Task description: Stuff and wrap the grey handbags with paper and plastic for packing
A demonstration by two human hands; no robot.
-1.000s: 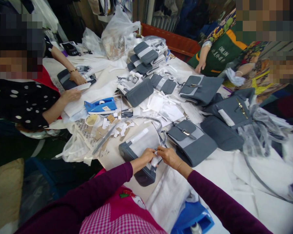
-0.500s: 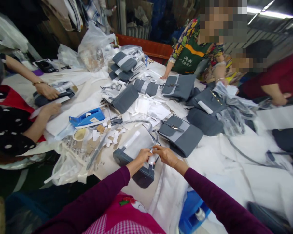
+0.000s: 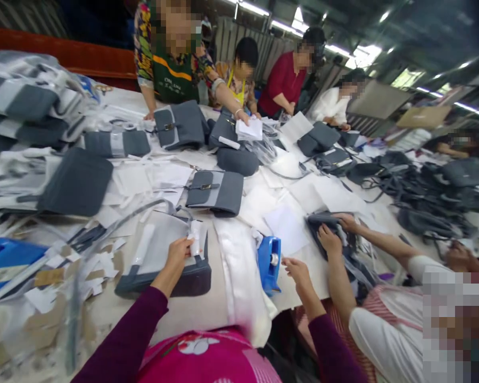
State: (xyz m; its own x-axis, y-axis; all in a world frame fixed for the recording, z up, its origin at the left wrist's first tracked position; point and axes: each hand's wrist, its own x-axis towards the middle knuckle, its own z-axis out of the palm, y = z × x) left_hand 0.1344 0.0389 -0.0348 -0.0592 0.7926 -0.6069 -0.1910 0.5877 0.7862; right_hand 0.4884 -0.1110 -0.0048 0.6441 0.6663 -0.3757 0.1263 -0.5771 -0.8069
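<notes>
A grey handbag with a pale panel lies on the table in front of me, its strap end covered by white wrapping. My left hand is closed, thumb and fingers pinching the edge of that wrapping. To the right stands a blue tape dispenser with a small tape roll in it. Just beside the roll is my right hand, its fingertips drawn together. Whether tape is between them is too fine to make out.
More grey bags lie beyond mine, and others are stacked at left. Paper scraps and another blue dispenser lie left. At right, a co-worker's hands handle a dark bag. Several people stand across the table.
My view has swung to the right. My right hand has left the wrapping and moved right to the blue tape dispenser, while my left hand stays at the wrapping.
</notes>
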